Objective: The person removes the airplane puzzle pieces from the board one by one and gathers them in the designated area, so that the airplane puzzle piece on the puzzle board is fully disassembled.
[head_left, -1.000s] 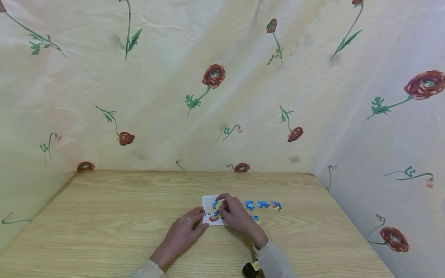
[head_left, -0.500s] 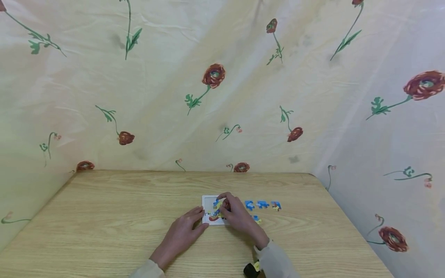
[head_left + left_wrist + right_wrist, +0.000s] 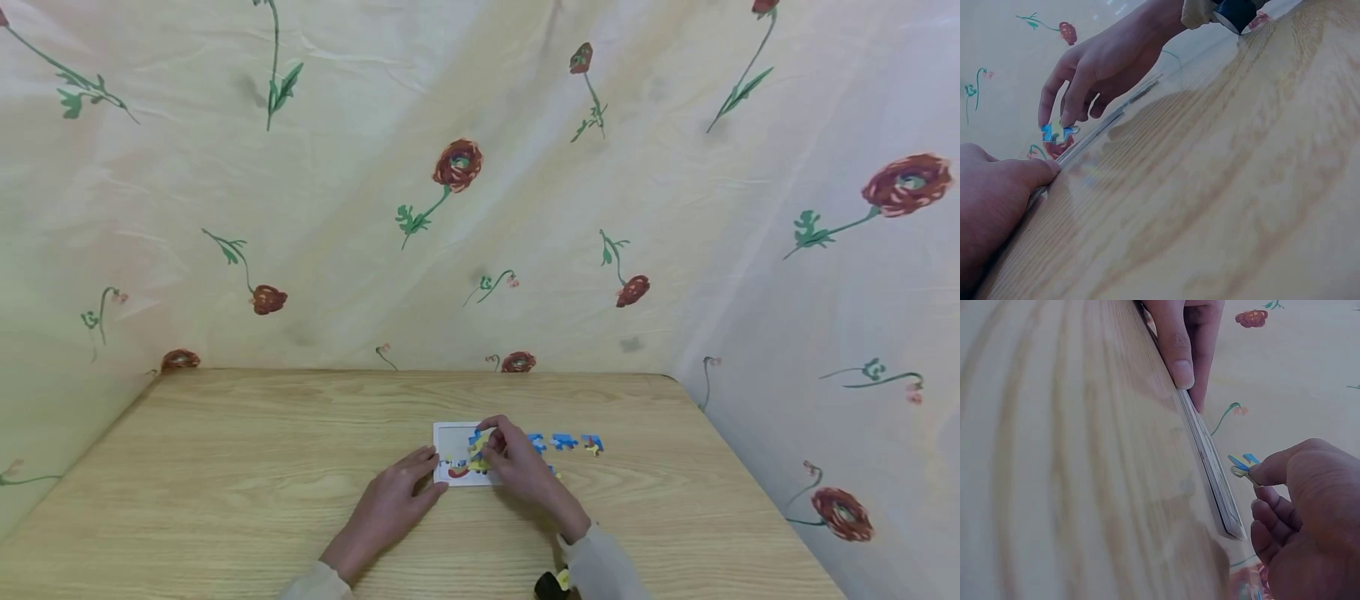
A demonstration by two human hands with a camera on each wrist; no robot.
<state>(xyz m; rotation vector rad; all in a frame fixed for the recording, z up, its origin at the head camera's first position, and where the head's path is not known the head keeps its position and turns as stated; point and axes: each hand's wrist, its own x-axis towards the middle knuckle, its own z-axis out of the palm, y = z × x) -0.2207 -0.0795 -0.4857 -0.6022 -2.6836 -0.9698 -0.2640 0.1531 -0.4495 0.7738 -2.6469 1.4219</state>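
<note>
A white-bordered puzzle board (image 3: 453,437) lies on the table, with a printed picture showing along its lower part (image 3: 457,472). My left hand (image 3: 386,504) holds the board's lower left corner, thumb at the near edge and fingers along the left side. Above the board, my right hand (image 3: 525,467) pinches a blue and yellow jigsaw piece (image 3: 1049,132) between thumb and finger. In the right wrist view that jigsaw piece (image 3: 1240,467) is tilted and apart from the board's edge (image 3: 1213,469). The right hand covers the board's right side in the head view.
Several loose blue jigsaw pieces (image 3: 564,442) lie right of the board, some partly hidden by the right hand. A black and yellow object (image 3: 552,586) sits by the right sleeve. The wooden table (image 3: 262,467) meets a flowered cloth (image 3: 337,208) behind.
My right hand has shifted slightly right with the jigsaw piece, now covering more of the loose pieces. My left hand keeps its place on the board. The head view has moved a little.
</note>
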